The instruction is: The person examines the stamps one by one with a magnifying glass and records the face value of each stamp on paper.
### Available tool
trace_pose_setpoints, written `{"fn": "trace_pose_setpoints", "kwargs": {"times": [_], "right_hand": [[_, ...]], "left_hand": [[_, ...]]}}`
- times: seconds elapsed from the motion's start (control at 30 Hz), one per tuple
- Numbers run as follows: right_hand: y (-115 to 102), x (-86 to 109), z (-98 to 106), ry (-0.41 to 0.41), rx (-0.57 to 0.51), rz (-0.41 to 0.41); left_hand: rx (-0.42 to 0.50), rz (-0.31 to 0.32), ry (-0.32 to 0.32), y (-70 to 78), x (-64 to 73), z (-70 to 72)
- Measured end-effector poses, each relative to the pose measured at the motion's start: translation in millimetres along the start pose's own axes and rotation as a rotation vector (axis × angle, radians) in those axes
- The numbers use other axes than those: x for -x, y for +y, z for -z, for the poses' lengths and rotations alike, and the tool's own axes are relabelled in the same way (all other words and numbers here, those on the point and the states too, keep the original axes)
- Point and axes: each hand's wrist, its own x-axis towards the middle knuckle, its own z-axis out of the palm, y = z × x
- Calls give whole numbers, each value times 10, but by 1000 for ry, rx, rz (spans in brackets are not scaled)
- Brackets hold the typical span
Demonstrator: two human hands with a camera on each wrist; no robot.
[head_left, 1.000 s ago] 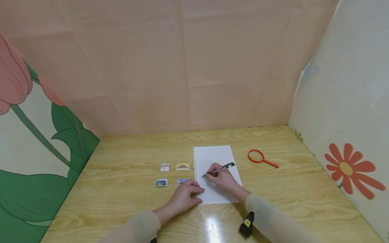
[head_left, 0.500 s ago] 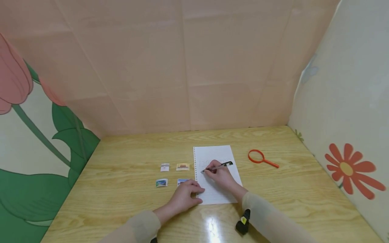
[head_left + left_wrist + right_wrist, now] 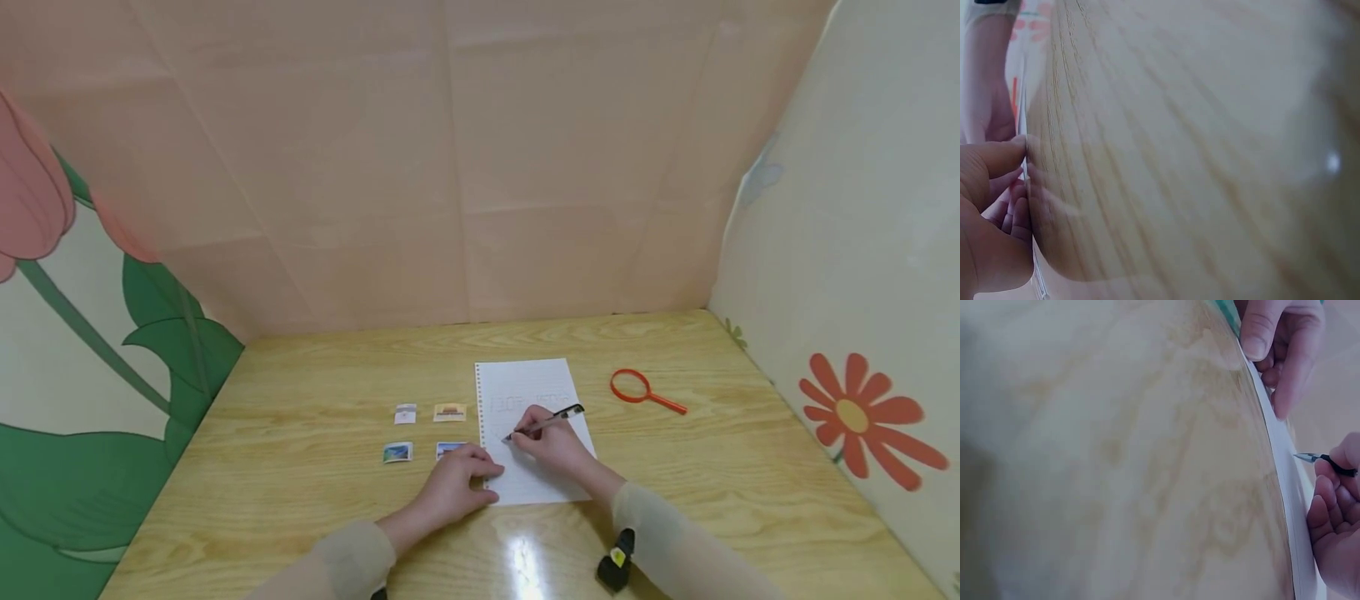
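Note:
A white sheet of lined paper (image 3: 525, 377) with punched holes down its left side lies on the table, with faint outlined writing across its upper half. My right hand (image 3: 557, 446) rests on the sheet and pinches a black-and-clear pen (image 3: 567, 412), its tip at the paper left of the fingers. In the right wrist view the pen's pointed tip (image 3: 1305, 457) shows close over the sheet. My left hand (image 3: 454, 485) rests at the sheet's lower left edge, thumb and fingers touching it. That hand partly covers a small picture card (image 3: 448, 448).
Further small picture cards lie left of the paper, among them a green-and-blue one (image 3: 397, 452) and a yellowish one (image 3: 450, 412). A red magnifying glass (image 3: 666, 403) lies to the right. Flower-printed walls (image 3: 855, 417) border the wooden table (image 3: 300, 467).
The right hand and pen first shifted slightly up the sheet, then came back down and a little right. The left hand has stayed at the paper's edge.

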Motion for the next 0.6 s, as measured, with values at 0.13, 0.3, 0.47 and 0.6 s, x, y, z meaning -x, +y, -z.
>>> {"fn": "trace_pose_setpoints", "kwargs": {"times": [0.13,0.3,0.47,0.6], "right_hand": [[2,52,12,-28,-25,47],[-33,72,-18,-56,-48,67],[-57,49,-57,-68,-52,37],[-63,24,-75,-45,-44,15]], "left_hand": [[-7,-8,1,-11,-1,-6],[2,-29,7,-30,-5,-11],[27,-28,1,-39,-1,-11],[26,-23,-6,-29,-2,-3]]}}
